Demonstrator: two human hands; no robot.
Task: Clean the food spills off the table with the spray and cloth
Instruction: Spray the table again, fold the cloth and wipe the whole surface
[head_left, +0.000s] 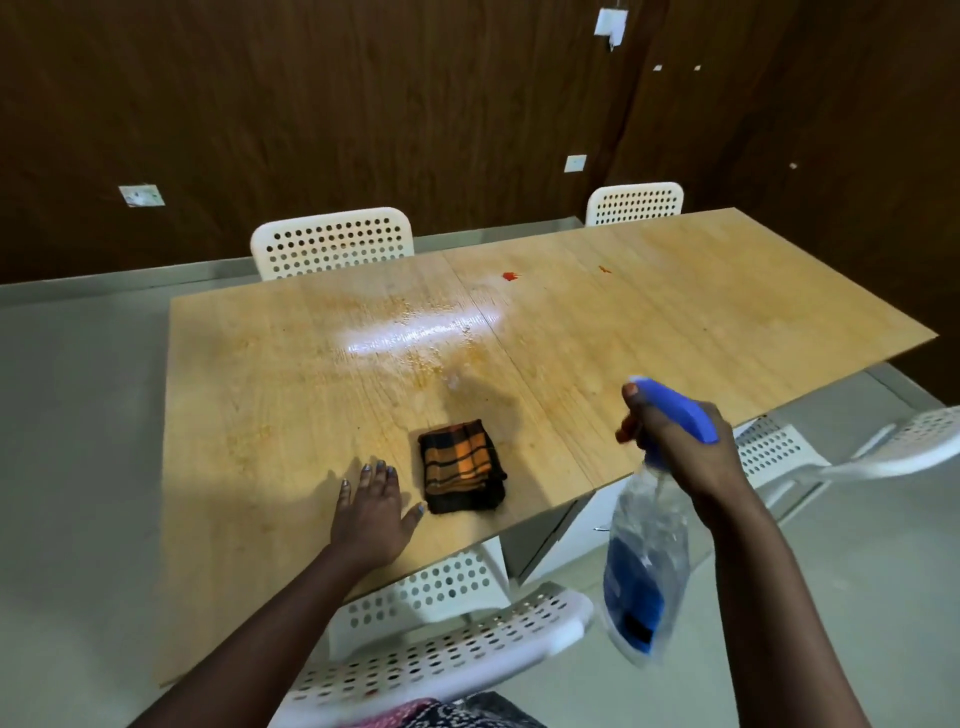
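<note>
A clear spray bottle (644, 561) carries a blue label, blurred beyond reading. The right hand (680, 441) grips its neck, fingers curled at the trigger under the blue spray head, above the near edge of the wooden table (260, 415). The left hand (371, 506) lies flat, fingers spread, just beside a folded orange-and-black cloth (461, 466). Red spills (510, 276) sit farther off, beyond a wet, shiny patch (415, 332).

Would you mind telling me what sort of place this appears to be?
Probably a plain dining or break room: a long wooden table with white perforated chairs around it, dark wood-panelled walls, and red food spills.
</note>
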